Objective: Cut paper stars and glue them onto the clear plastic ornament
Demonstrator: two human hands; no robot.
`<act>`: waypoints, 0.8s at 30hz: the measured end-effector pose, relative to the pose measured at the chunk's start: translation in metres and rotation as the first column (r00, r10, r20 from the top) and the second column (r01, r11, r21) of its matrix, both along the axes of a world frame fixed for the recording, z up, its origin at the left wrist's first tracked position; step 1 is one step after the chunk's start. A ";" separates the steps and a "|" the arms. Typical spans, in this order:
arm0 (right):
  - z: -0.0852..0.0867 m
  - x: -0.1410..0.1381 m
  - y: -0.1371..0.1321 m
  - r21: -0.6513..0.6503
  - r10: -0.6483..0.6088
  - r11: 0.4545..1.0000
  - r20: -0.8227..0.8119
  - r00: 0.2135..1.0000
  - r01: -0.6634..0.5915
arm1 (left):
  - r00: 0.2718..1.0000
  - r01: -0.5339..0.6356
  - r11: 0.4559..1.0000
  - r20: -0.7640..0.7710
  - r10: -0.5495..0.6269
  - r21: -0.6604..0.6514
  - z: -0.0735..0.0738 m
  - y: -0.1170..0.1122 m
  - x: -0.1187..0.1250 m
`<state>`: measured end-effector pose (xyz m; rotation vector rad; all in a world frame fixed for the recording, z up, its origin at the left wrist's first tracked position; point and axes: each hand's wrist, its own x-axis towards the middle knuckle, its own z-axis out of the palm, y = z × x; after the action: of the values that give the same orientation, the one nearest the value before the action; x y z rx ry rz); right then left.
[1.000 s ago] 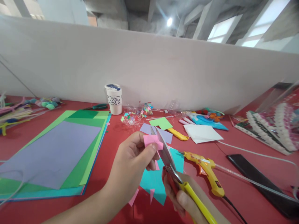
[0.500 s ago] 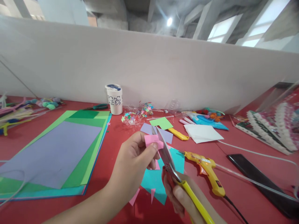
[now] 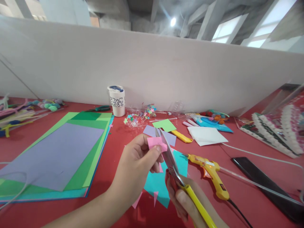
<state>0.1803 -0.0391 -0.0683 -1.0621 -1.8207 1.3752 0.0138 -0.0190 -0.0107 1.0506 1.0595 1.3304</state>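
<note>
My left hand (image 3: 133, 167) pinches a small pink paper piece (image 3: 155, 143) between thumb and fingers, held above the red table (image 3: 116, 148). My right hand (image 3: 187, 202) grips yellow-handled scissors (image 3: 177, 172); their blades point up and away and meet the pink piece at its right edge. Under both hands lies a turquoise paper sheet (image 3: 159, 183) with small pink triangular offcuts (image 3: 155, 197) on and beside it.
A stack of large coloured sheets (image 3: 57, 152) covers the left. A yellow glue gun (image 3: 211, 174) and a black phone (image 3: 263, 185) lie to the right. At the back stand a white cup (image 3: 117, 100), a yellow cutter (image 3: 181, 136), white paper (image 3: 205, 135) and star confetti (image 3: 136, 118).
Almost nothing differs; the hands, pink piece and scissors shifted a few pixels with the camera.
</note>
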 end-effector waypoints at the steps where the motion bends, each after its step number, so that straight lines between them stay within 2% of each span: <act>1: 0.001 0.000 0.000 -0.002 -0.007 1.000 0.013 1.000 0.007 | 1.000 0.001 1.000 0.006 -0.001 0.000 0.000 0.000 0.000; 8: 0.009 -0.003 -0.004 0.026 -0.051 0.998 -0.015 0.999 0.051 | 0.999 0.004 1.000 0.051 -0.003 -0.025 0.000 -0.001 0.002; 13: -0.001 -0.003 -0.003 0.020 -0.134 0.991 -0.036 0.990 0.135 | 0.998 0.032 0.999 0.050 -0.031 -0.009 0.003 0.001 -0.001; 18: -0.012 0.002 0.008 -0.080 -0.208 0.978 -0.225 0.952 0.194 | 0.955 0.254 0.962 -0.128 -0.266 -0.104 -0.004 0.004 -0.003; 22: -0.005 0.005 0.016 -0.143 -0.228 0.972 -0.363 0.903 0.188 | 0.873 0.368 0.904 -0.253 -0.416 -0.218 -0.016 0.005 0.000; 24: 0.000 0.007 0.018 -0.198 -0.231 0.966 -0.372 0.899 0.166 | 0.832 0.405 0.874 -0.288 -0.474 -0.268 -0.020 0.005 0.002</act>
<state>0.1869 -0.0214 -0.0680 -0.9390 -1.2912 1.5029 0.0156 -0.0139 -0.0305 1.3140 1.0902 0.6621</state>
